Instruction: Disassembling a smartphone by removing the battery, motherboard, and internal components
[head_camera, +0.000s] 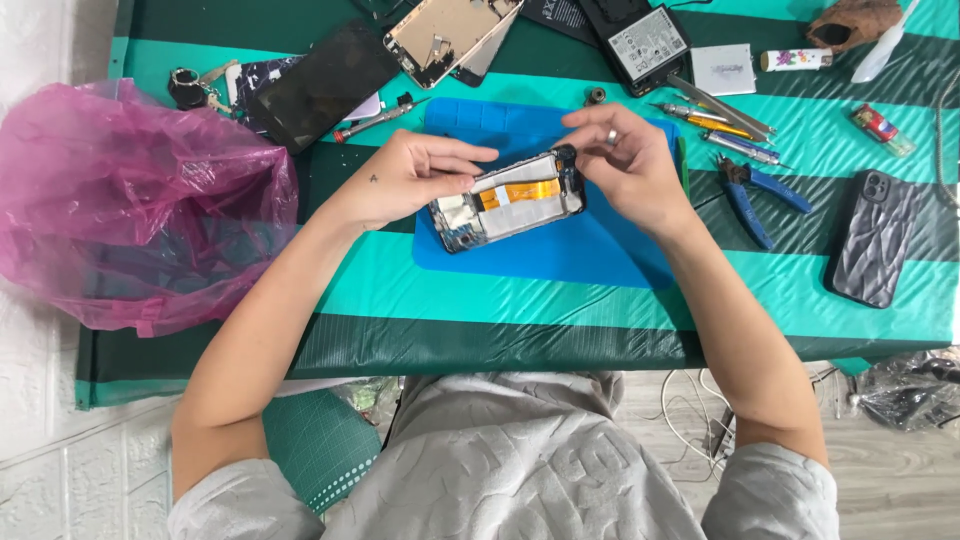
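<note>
The opened phone (508, 202) lies tilted at the centre of the table, its back off and an orange flex ribbon (518, 191) showing across the middle; we hold it just above the blue work mat (560, 262).

Going from largest down: the striped green table cover (600, 310) carries everything. At nine o'clock from the phone a pink plastic bag (120, 210) billows over the table edge. The mat sits under our hands. At three o'clock, well apart, lies a dark phone case (876, 238); at eleven o'clock a black screen panel (322, 84); at twelve o'clock a bare phone frame (445, 35). Blue-handled pliers (752, 195) rest at three o'clock, near our wrist, and a small screwdriver (378, 120) lies at eleven o'clock.

Our left hand (408, 178) is clamped on the phone's left end, thumb over its top edge. Our right hand (625, 165) pinches at the phone's upper right corner, fingertips together; what they grip we cannot tell.

We judge the ribbon to be the weak point: a hard pull or twist at that corner could crease or tear it. The phone is held at the ends only, so a slip could drop it onto the mat. Any loose small part could roll off among the tools.
</note>
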